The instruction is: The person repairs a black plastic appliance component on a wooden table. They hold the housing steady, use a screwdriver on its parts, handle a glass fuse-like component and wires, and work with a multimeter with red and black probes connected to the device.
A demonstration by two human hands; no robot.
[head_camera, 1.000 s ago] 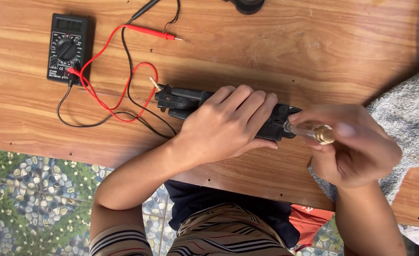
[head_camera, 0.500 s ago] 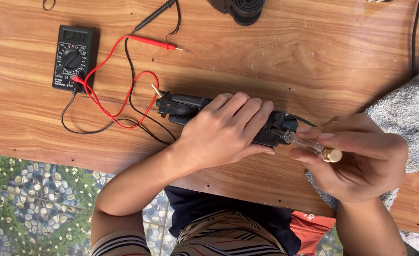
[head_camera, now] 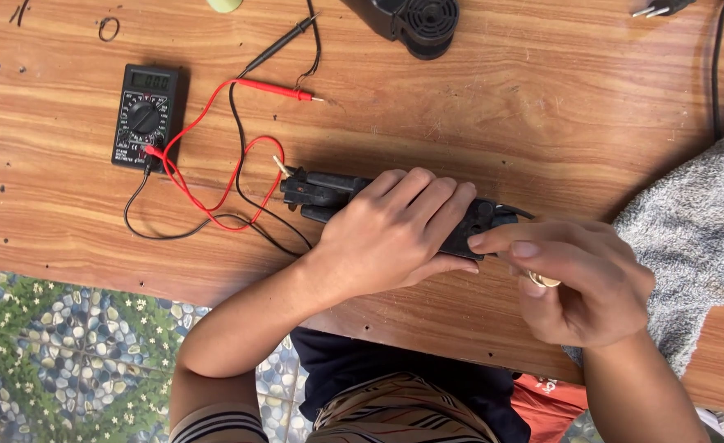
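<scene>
Black tool body [head_camera: 329,193] lies flat near the middle of the wooden table [head_camera: 542,123], long axis running roughly 9 to 3 o'clock, a bare metal tip poking out at its 10 o'clock end.

Left hand [head_camera: 391,238] is clamped over the middle of the tool, palm down, fingers wrapped across the top. Reads as a pinning grip: weight pressed down so the body does not roll or slide while the other end is worked on.

Right hand [head_camera: 579,283] sits at the tool's 3 o'clock end, fingers curled in. Forefinger touches the tool's end; thumb and other fingers pinch a small brass-coloured piece [head_camera: 542,280], mostly hidden by the fingers. Cannot tell whether that piece is joined to the tool or free of it.

Meter [head_camera: 143,117] lies at 10 o'clock from the tool, well apart, face up so the dial and screen can be read from the seat. Its red lead [head_camera: 214,156] loops toward the tool and back up; red probe tip rests at 12 o'clock from the tool, untouched. Black lead [head_camera: 239,107] crosses it, probe lying near the far edge. Both probes parked out of the working area yet within reach.

Grey towel [head_camera: 698,238] drapes over the table edge at 3 o'clock, just beside the right hand. Round black vented part [head_camera: 423,20] at 12 o'clock, far edge. Power plug [head_camera: 657,8] at 1 o'clock.
</scene>
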